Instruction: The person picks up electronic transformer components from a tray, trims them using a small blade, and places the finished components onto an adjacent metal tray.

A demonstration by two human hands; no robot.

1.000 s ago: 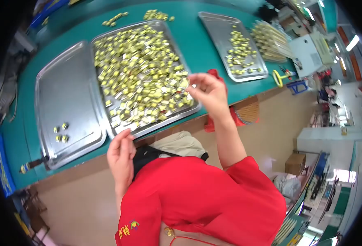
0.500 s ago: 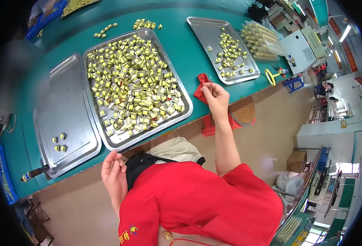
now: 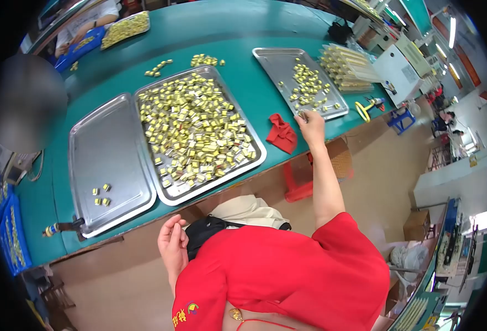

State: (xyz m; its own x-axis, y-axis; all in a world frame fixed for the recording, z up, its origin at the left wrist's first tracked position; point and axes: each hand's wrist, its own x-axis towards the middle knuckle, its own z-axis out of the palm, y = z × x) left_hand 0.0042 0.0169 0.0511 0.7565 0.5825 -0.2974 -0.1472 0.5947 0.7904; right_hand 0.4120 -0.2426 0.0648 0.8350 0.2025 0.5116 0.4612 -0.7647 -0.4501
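Observation:
My right hand (image 3: 311, 126) is at the near edge of the right metal tray (image 3: 273, 60), thumb and fingers pinched together; anything between them is too small to make out. That tray holds a loose scatter of yellow-and-silver parts (image 3: 307, 83) resembling small transformers. A crumpled red cloth (image 3: 282, 134) lies on the table just left of this hand. Below the table edge, my left hand (image 3: 173, 243) hovers with loosely bent fingers slightly apart and nothing visible in them. Nearest to it is the middle tray (image 3: 191, 197), heaped with the same parts (image 3: 199, 127).
At left, another metal tray (image 3: 108, 149) carries several parts. A handled tool (image 3: 61, 227) lies by its corner. Clear plastic tubes (image 3: 348, 69), a yellow ring-shaped tool (image 3: 363, 112) and a white machine (image 3: 398, 71) stand at right. Another person's hand (image 3: 69, 47) is beside a blue tray.
My right hand has left the red cloth and moved right to the near edge of the right tray. The cloth now lies spread on the table. The camera view has shifted.

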